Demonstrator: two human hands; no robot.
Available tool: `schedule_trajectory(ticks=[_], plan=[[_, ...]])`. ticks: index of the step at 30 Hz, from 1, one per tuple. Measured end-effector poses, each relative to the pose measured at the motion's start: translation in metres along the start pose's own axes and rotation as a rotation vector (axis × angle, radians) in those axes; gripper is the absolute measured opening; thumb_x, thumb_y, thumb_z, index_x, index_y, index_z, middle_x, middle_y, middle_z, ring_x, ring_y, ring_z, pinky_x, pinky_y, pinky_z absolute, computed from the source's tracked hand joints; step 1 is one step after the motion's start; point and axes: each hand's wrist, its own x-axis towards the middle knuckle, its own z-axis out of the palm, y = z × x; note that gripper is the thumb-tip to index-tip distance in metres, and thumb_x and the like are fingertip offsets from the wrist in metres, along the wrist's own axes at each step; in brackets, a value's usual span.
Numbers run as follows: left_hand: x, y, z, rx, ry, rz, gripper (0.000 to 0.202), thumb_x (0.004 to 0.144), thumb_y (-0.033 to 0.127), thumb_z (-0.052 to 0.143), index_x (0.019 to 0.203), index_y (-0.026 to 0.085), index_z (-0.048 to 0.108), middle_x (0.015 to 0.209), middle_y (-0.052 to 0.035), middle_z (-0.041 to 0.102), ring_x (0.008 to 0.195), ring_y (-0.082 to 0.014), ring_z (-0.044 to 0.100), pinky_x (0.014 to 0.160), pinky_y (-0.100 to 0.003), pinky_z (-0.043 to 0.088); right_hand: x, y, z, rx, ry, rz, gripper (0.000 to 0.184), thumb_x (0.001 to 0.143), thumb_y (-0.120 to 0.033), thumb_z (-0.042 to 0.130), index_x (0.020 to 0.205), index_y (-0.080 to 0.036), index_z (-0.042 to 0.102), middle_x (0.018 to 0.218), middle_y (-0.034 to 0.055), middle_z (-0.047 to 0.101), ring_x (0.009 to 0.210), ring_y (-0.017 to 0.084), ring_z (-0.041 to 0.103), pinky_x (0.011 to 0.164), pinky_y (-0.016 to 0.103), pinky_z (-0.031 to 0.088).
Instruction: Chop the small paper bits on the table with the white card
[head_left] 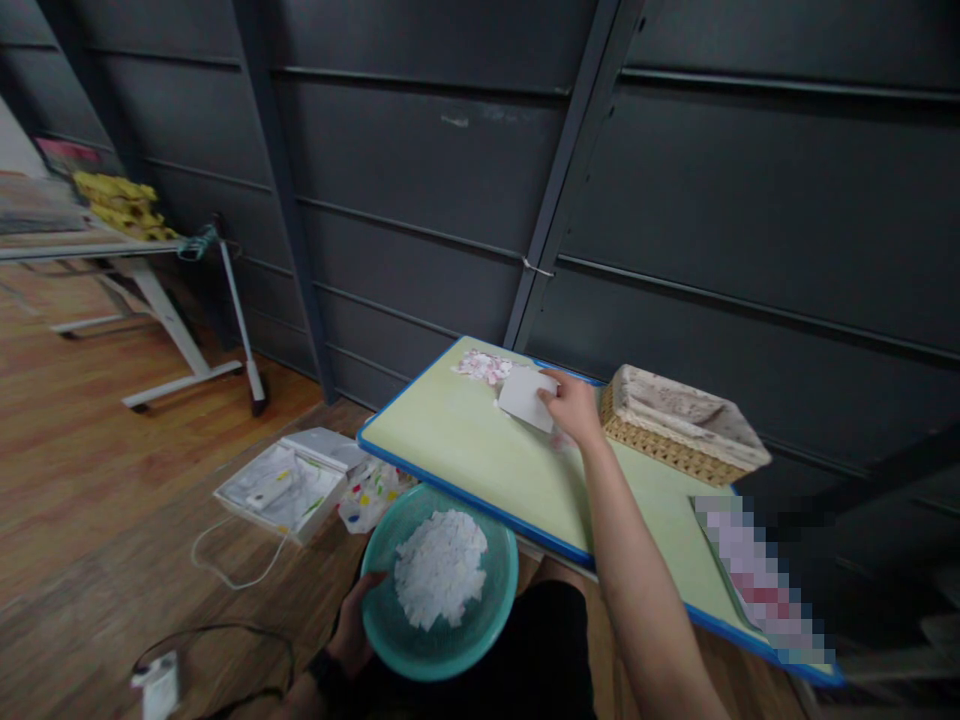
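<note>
"Teal bowl (442, 655) up close, white scraps (442, 568) inside; who has it?"
"Left hand (355, 618), fingers gripping its left rim."
"And the right hand (571, 402)?"
"Fingers grasping a white card (525, 397) over the pale green table (450, 425), just right of the pinkish pile (480, 366) at its far left."
"Farther right?"
"That's a wicker basket (667, 448), at the far edge."

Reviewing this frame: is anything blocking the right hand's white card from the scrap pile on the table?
Nothing visible does: the white card in the right hand appears beside the scrap pile on the table; whether they touch is unclear.
</note>
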Motion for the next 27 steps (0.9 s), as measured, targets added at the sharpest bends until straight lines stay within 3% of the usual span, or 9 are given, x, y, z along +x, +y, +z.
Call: schedule_trajectory(ticks=[4,7,11,14,19,27], plan=[[-0.003,0.001,0.001,-0.017,-0.002,-0.002,0.041,0.071,0.014,0.055,0.11,0.003,0.057,0.076,-0.0129,0.076,0.075,-0.031,0.069,0.07,-0.044,0.055,-0.001,-0.002,-0.007,0.13,-0.082,-0.029,0.039,0.066,-0.024,0.053,0.101,-0.015,0.066,0.086,0.0065,0.068,0.061,0.014,0.054,0.062,0.025,0.04],[-0.006,0.001,0.003,-0.035,-0.002,0.002,0.043,0.069,0.013,0.056,0.111,0.004,0.057,0.077,-0.0124,0.076,0.076,-0.0313,0.069,0.07,-0.043,0.055,-0.001,0.003,-0.016,0.233,-0.13,0.0,0.039,0.063,-0.026,0.055,0.098,-0.012,0.067,0.081,0.0062,0.067,0.06,0.013,0.053,0.058,0.025,0.04],[-0.007,0.0,0.003,-0.03,0.002,0.006,0.039,0.069,0.013,0.055,0.107,0.004,0.06,0.071,-0.012,0.076,0.075,-0.0318,0.069,0.069,-0.043,0.055,0.003,0.021,-0.023,0.252,0.008,0.125,0.043,0.062,-0.03,0.056,0.099,-0.012,0.067,0.069,0.0049,0.065,0.056,0.014,0.052,0.054,0.025,0.039],[-0.005,0.0,0.001,-0.015,0.01,0.004,0.036,0.07,0.012,0.054,0.104,0.004,0.061,0.067,-0.012,0.075,0.074,-0.0317,0.069,0.069,-0.044,0.055,0.006,0.031,-0.022,0.196,0.038,0.161,0.043,0.061,-0.03,0.056,0.098,-0.013,0.067,0.068,0.0046,0.064,0.056,0.015,0.053,0.055,0.026,0.04],[0.0,0.0,-0.001,-0.001,0.02,-0.004,0.037,0.07,0.013,0.054,0.106,0.005,0.06,0.067,-0.0116,0.075,0.07,-0.0311,0.07,0.07,-0.045,0.054,0.005,0.026,-0.018,0.129,-0.023,0.151,0.041,0.06,-0.027,0.057,0.097,-0.013,0.068,0.068,0.0049,0.064,0.059,0.016,0.055,0.058,0.026,0.042],[-0.001,0.001,0.0,-0.009,0.012,-0.002,0.04,0.07,0.013,0.055,0.109,0.002,0.057,0.074,-0.0138,0.075,0.077,-0.0311,0.069,0.07,-0.043,0.055,0.002,0.02,-0.022,0.238,-0.145,0.099,0.039,0.06,-0.025,0.055,0.094,-0.011,0.068,0.072,0.0053,0.064,0.059,0.014,0.053,0.051,0.022,0.039]])
